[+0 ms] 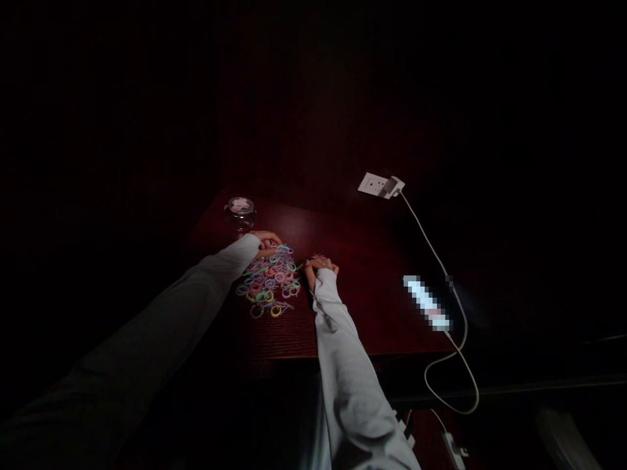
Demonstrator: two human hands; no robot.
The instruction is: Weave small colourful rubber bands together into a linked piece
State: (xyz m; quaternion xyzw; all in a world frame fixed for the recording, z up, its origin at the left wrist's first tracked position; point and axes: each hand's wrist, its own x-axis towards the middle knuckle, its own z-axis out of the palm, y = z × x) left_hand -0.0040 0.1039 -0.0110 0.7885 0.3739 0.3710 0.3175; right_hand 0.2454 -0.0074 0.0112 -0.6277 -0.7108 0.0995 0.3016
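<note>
A loose pile of colourful hair ties (pixel 267 277) in green, purple, pink and yellow lies on the dark red table. My left hand (pixel 267 241) reaches in at the pile's far edge, its fingers bent together around a hair tie. Just right of the pile, my right hand (pixel 322 266) rests low over the table with its fingers curled in. Small pinkish-red hair ties (pixel 319 256) show right beyond its knuckles. What the right fingers hold, if anything, is hidden.
A clear jar (pixel 240 214) with a patterned lid stands behind my left hand. At the table's right lies a bright, pixelated phone-like device (pixel 426 302). Its white cable (pixel 425 238) runs to a charger in the wall socket (pixel 375 185). A power strip (pixel 453 450) sits lower right.
</note>
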